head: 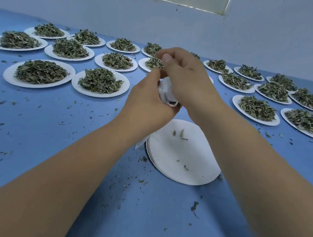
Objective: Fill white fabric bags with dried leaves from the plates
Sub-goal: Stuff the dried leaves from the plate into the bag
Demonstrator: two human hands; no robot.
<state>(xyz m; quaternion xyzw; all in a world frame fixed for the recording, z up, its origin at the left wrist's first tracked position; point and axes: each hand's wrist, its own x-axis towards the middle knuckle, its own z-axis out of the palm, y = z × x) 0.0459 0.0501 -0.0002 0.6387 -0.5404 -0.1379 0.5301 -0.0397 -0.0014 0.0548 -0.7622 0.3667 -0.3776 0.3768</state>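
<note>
While left hand (147,100) and right hand (189,79) clutch the white bag (165,92), they hide leaf-heaped plates (141,63) behind.

Nothing legible; a dark mark on the bag (164,90) may be print.

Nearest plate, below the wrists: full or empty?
Nearly empty: the near plate bears only a few leaf scraps, while a far plate holds a full heap.
</note>
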